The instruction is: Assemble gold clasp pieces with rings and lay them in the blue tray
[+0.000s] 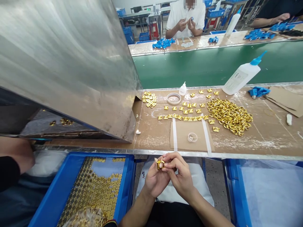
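Observation:
Just in front of the table edge, my left hand pinches a gold ring with a squarish top. My right hand closes its thumb and fingers on the ring's other side. Behind my hands a cardboard pad, taped down with white strips, carries a small round dish with tiny bits inside. Beyond it, small gold square pieces lie in loose rows. To their right rises a heap of gold rings.
A large metal hood blocks the left. Blue trays stand at both sides, the left one filled with gold pieces. A white bottle leans at the back right. A person works across the green belt.

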`<action>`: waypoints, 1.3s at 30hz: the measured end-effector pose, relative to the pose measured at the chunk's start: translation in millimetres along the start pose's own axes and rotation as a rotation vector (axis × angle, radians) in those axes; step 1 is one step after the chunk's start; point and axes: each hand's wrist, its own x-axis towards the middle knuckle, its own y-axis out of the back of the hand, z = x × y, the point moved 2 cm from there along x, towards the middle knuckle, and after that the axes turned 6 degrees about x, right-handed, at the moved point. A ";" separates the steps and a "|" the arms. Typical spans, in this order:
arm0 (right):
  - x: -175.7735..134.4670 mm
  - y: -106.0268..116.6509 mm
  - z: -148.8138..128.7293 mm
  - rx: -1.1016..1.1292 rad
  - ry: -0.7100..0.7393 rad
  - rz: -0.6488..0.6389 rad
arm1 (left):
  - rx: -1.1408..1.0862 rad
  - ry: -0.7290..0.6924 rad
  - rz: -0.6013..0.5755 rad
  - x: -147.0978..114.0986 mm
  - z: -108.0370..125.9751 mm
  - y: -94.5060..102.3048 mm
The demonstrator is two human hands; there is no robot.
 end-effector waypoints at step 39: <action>-4.9 -9.1 -4.2 0.058 -0.412 -0.036 | 0.198 -0.207 -0.149 14.8 5.0 13.1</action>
